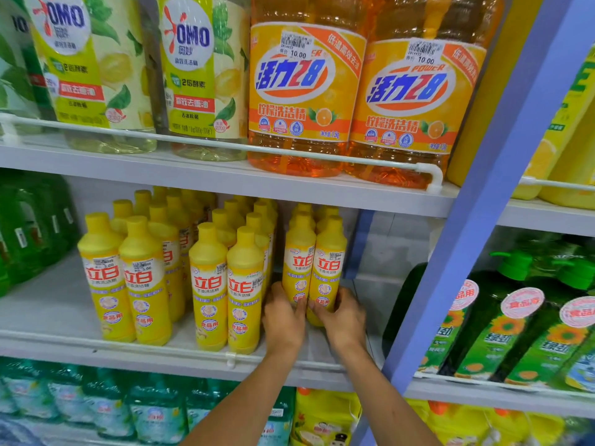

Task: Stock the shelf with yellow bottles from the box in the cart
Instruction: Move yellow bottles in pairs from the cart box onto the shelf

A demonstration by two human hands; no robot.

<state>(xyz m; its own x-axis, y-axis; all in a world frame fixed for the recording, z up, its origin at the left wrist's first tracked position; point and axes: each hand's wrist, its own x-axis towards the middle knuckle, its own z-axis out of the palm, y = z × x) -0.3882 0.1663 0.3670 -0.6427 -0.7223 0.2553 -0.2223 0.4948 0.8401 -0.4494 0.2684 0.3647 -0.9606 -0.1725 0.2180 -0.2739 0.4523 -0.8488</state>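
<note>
One white shelf (48, 317) spans the view. Above it stand two big orange jugs (354, 91), their tops cut off by the frame. On the shelf are clusters of yellow bottles (209, 275), the rear ones mostly hidden. At the shelf's right end, the left hand (283, 320) curls its fingers round the front-left bottle (299, 252). The right hand (344, 320) grips the front-right bottle (330, 255), and both bases are covered.

Shelf (373, 294) right of yellow bottles (315, 268) seems free, bounded by the blue post (467, 252)
</note>
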